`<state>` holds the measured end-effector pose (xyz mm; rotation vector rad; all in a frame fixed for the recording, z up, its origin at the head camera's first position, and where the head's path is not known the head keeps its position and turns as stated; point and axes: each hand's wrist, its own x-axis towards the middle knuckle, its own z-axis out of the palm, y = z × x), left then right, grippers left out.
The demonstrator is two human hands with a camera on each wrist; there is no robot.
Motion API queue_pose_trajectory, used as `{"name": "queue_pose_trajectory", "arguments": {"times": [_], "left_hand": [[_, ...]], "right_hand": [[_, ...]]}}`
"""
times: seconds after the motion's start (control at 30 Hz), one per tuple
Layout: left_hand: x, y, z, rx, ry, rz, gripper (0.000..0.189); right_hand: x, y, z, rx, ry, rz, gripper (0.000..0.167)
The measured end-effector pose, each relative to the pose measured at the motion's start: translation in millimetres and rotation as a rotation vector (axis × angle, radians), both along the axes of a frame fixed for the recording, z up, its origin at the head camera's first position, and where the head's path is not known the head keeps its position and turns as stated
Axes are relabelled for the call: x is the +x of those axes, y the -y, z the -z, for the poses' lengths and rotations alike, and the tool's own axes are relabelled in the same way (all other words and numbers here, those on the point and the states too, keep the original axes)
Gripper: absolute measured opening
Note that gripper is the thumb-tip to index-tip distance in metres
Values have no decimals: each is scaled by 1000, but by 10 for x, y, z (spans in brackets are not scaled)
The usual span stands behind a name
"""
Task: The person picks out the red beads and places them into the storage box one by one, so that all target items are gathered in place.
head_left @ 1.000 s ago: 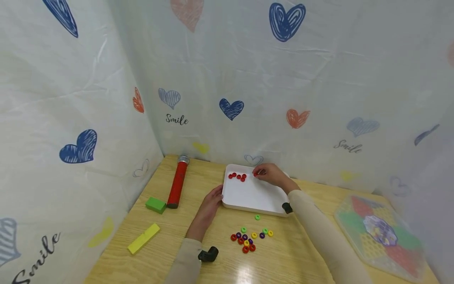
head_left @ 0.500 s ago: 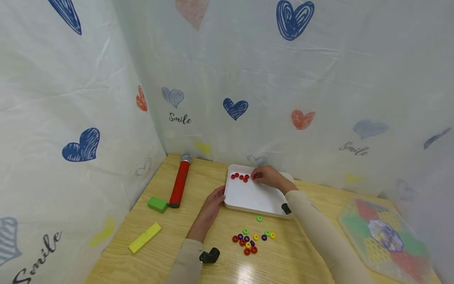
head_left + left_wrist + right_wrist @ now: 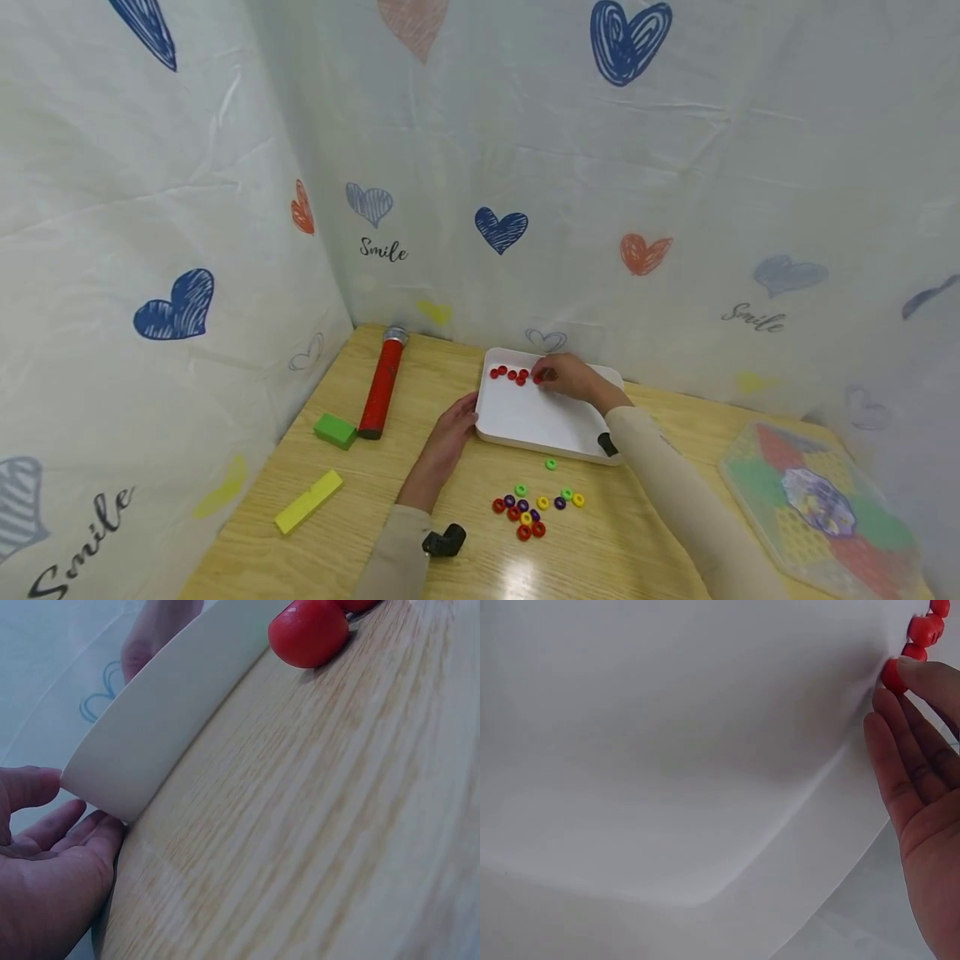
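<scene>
In the head view, my right hand (image 3: 568,375) is over the far part of a white tray (image 3: 536,421). Its thumb and fingers pinch a red ring-shaped bead (image 3: 894,677), low at the tray floor in the right wrist view. Several red beads (image 3: 512,375) lie in a loose row inside the tray, just left of that hand. My left hand (image 3: 450,429) rests at the tray's left side. Its thumb touches the rim and its fairly straight fingers (image 3: 97,832) lie against the lower wall at the corner.
Several red, purple, yellow and green beads (image 3: 526,518) lie on the wooden table (image 3: 420,358) in front of the tray. At left are a red microphone-shaped tube (image 3: 381,387), a green block (image 3: 335,431) and a yellow block (image 3: 308,502). A colourful lidded case (image 3: 817,508) lies at right.
My right hand has moved slightly left and down with the red bead, closer to the row. The left hand keeps its place at the tray. The head view has shifted slightly.
</scene>
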<state>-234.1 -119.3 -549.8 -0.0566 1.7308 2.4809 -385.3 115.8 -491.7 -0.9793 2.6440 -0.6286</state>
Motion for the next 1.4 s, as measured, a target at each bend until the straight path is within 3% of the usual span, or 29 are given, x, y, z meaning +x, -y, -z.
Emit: {"name": "queue_pose_trajectory", "arguments": {"times": [0.2,0.37,0.67,0.9,1.4], "left_hand": [[-13,-7,28,-13,1,11,50],[-38,12,48,-6,7,11,49],[-39,5,25,21,-3,9,50],[-49,5,30,45,-23,7,50],[-37,5,-13,30,8,6,48]], "right_hand": [[96,-41,-110,22,-2,17,27],[243,-34,-209,9,-20,-30,30],[517,7,-221,-13,-25,-54,33],[774,84,-230,-52,-72,-136,31],[1346,282,-255,-14,-166,-306,23]]}}
